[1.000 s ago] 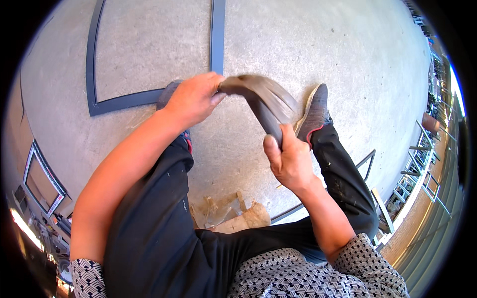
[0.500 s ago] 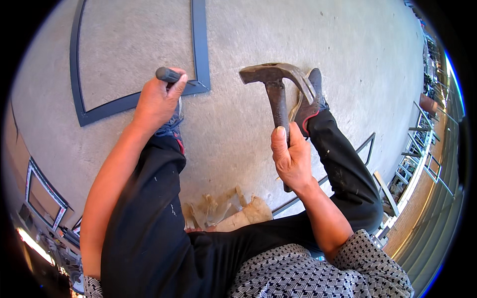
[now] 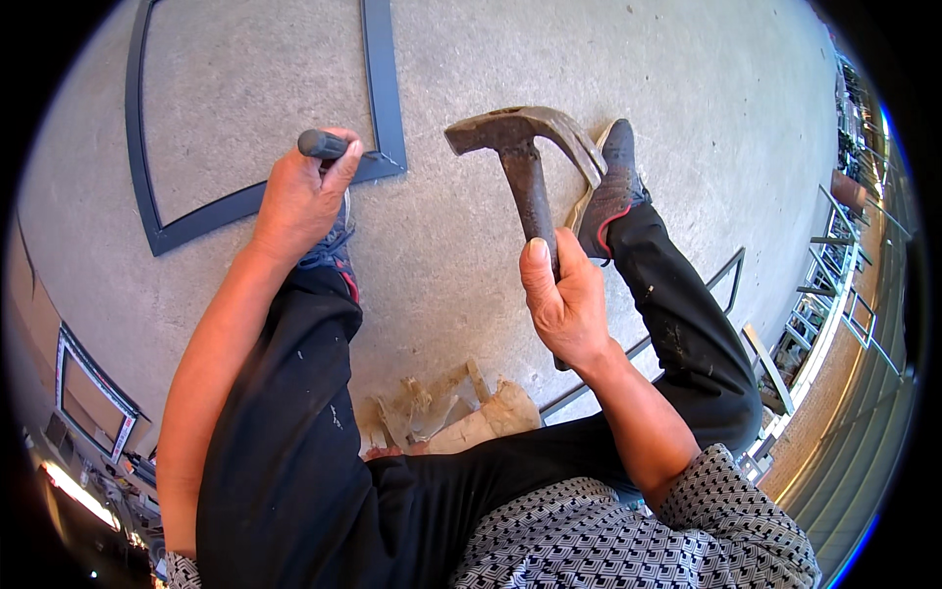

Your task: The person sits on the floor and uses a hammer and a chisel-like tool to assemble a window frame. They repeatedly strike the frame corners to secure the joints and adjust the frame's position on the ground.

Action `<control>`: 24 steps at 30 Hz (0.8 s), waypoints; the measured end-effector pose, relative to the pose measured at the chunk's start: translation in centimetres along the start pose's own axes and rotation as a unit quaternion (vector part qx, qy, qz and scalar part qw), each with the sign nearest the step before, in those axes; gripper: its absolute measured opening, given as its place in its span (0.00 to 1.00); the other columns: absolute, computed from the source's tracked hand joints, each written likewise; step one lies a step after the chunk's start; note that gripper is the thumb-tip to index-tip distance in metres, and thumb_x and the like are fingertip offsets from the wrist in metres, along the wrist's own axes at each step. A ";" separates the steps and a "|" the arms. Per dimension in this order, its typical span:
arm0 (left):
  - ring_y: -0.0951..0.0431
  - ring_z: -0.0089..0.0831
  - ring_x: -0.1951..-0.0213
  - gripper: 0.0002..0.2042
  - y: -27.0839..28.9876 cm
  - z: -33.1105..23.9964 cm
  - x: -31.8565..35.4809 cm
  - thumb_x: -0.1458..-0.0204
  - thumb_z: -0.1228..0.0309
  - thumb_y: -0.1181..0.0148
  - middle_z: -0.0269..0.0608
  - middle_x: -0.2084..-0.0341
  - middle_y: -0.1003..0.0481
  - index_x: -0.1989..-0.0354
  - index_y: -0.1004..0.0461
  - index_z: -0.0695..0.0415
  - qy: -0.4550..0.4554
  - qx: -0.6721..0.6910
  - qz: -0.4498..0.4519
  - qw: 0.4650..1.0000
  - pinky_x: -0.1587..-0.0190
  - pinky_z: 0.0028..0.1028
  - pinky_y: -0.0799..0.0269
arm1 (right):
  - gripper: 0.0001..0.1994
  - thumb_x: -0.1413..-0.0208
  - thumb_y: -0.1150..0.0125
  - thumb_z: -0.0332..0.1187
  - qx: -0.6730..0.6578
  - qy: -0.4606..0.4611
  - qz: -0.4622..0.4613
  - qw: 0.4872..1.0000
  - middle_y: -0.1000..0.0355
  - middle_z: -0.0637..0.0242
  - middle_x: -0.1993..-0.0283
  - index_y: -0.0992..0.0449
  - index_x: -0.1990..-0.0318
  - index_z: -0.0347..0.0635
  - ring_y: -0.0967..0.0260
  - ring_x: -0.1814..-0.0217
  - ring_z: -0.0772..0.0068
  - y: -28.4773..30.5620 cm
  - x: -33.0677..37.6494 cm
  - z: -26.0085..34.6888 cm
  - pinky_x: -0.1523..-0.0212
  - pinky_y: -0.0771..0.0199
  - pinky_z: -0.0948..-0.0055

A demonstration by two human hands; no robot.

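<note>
My left hand (image 3: 302, 196) is closed round a screwdriver (image 3: 323, 144) with a dark ribbed handle. Only a bit of its thin shaft shows past my fingers, pointing at the near right corner of a dark grey metal frame (image 3: 384, 93) that lies flat on the floor. In my right hand (image 3: 567, 304) is a worn claw hammer (image 3: 520, 157), gripped by its dark handle with the thumb along it. The hammer head is raised, to the right of the frame's corner and apart from it, its striking face turned left and its claw to the right.
My left shoe (image 3: 334, 250) is by the frame's near edge; the right shoe (image 3: 613, 177) is behind the hammer. Torn cardboard (image 3: 491, 422) lies between my legs. Another dark frame (image 3: 726, 280) is past my right leg, a white-edged frame (image 3: 98, 393) at left, metal pieces (image 3: 829, 265) at right.
The hammer has shifted left and slightly up, its head tilting further to the left. My left hand keeps its hold on the screwdriver at the corner. The whole view has shifted slightly.
</note>
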State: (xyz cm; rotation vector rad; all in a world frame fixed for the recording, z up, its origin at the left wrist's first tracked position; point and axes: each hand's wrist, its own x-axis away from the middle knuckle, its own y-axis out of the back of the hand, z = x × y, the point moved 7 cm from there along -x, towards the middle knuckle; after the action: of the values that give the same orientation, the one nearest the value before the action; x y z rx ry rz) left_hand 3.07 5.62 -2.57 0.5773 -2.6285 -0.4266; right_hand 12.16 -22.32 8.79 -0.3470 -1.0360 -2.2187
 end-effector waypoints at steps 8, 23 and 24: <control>0.25 0.29 0.68 0.12 0.0 -0.9 0.1 0.33 0.61 0.40 0.39 0.71 0.24 0.54 0.22 0.58 -0.019 -0.028 0.008 0.999 0.60 0.30 0.27 | 0.21 0.28 0.44 0.51 -0.001 0.010 -0.001 1.000 0.32 0.60 0.79 0.29 0.62 0.39 0.32 0.79 0.66 -0.1 -0.2 0.4 0.74 0.31 0.62; 0.21 0.46 0.62 0.08 -1.9 -4.0 -0.3 0.36 0.65 0.39 0.44 0.66 0.25 0.60 0.26 0.57 -0.161 -0.093 0.049 0.981 0.57 0.40 0.25 | 0.16 0.28 0.43 0.43 0.005 0.295 -0.052 0.954 0.26 0.61 0.76 0.30 0.53 0.36 0.26 0.77 0.59 2.0 1.0 7.8 0.73 0.26 0.66; 0.21 0.47 0.61 0.08 -2.1 -3.9 -0.2 0.36 0.65 0.39 0.44 0.65 0.25 0.60 0.26 0.56 -0.172 -0.092 0.050 0.980 0.57 0.40 0.25 | 0.17 0.30 0.42 0.44 0.076 0.234 -0.028 0.969 0.26 0.54 0.75 0.30 0.53 0.36 0.26 0.75 0.46 0.7 0.5 6.8 0.72 0.25 0.58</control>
State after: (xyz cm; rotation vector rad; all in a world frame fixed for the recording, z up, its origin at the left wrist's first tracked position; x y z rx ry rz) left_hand 5.69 3.09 -0.09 0.3330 -2.8814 -0.7905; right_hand 11.99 -17.71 13.93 0.2693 -0.9494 -2.1058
